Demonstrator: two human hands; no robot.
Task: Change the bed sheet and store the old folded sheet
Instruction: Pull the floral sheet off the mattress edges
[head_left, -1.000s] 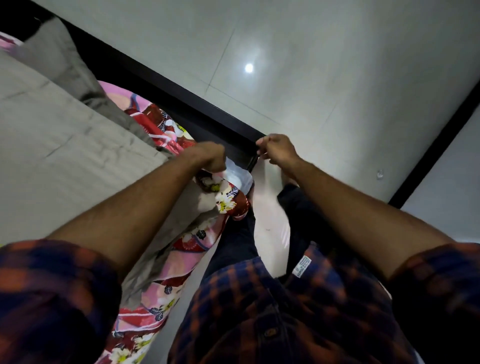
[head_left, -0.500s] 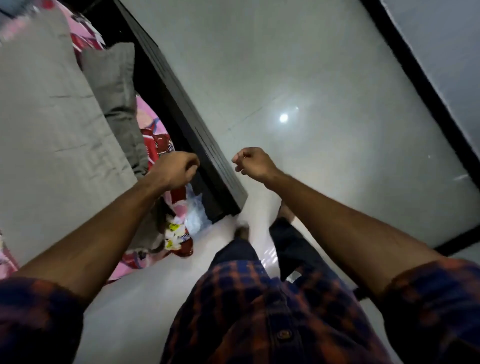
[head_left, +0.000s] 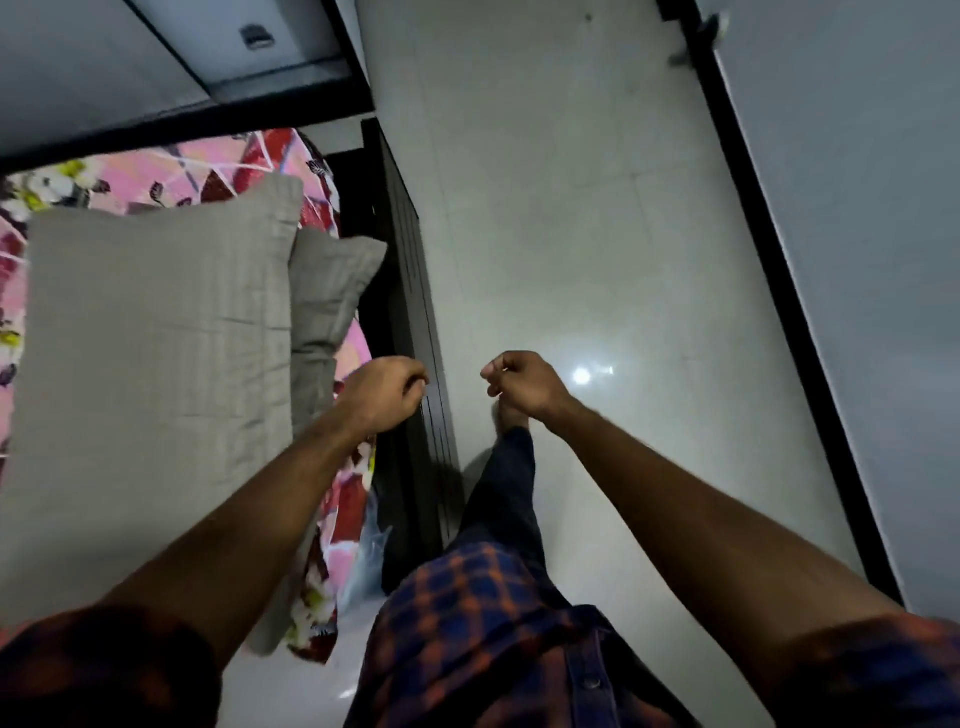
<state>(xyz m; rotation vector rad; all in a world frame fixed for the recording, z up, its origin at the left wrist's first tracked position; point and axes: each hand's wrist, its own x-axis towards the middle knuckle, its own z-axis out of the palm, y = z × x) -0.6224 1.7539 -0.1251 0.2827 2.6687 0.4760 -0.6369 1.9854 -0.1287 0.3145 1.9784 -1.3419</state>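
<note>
Grey bed sheet (head_left: 145, 338) lies spread on the bed, over a pink floral sheet (head_left: 351, 499). Left hand (head_left: 382, 395) and right hand (head_left: 524, 384) are curled into fists, holding nothing, beside the dark bed frame (head_left: 415, 312).

Bed (head_left: 410, 312) — grey sheet (head_left: 145, 364) spread over floral sheet (head_left: 234, 161).

I see a glossy pale tiled floor (head_left: 571, 234) with a bright lamp glare (head_left: 582, 375) on it. A black bed frame (head_left: 415, 322) borders the floor's left edge; a black skirting strip (head_left: 779, 312) and a grey wall (head_left: 857, 260) border its right. Lower down are a checked shirt (head_left: 467, 623), dark trousers (head_left: 506, 499) and a bare foot (head_left: 506, 415) on the floor.
</note>
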